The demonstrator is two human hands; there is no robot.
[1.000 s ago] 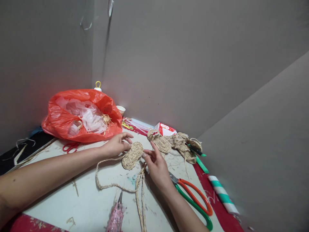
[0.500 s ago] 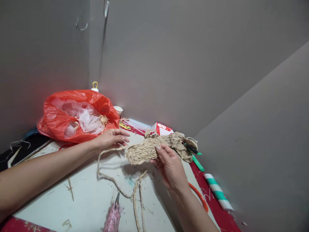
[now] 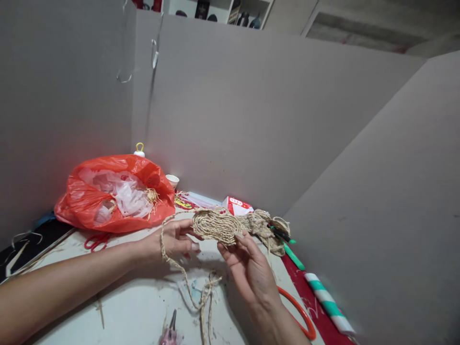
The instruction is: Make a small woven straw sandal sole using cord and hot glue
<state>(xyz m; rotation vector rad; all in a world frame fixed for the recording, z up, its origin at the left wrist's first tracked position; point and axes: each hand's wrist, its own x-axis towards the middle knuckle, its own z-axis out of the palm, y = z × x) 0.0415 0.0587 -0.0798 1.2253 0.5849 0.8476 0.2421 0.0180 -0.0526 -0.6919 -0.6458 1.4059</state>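
Observation:
A flat oval coil of braided straw rope (image 3: 217, 224) is held up above the white table (image 3: 125, 306). My right hand (image 3: 247, 268) pinches its near right edge with thumb and fingertips. My left hand (image 3: 176, 239) grips the coil's left end, fingers curled. A loose braided tail (image 3: 187, 282) hangs from the coil, loops past my left wrist and trails down onto the table.
A red plastic bag (image 3: 115, 194) lies at the back left, red scissors (image 3: 95, 241) in front of it. Behind the coil sit more straw pieces (image 3: 266, 225), a red-white box (image 3: 237, 206) and a paper cup (image 3: 172, 180). Orange-handled scissors (image 3: 298, 314), a striped roll (image 3: 327, 304) and a pink glue gun (image 3: 168, 333) lie nearby. Grey cardboard walls enclose the table.
The coil was lifted off the table by my right hand, and my left hand has come in to grip its left end. The camera has tilted upward.

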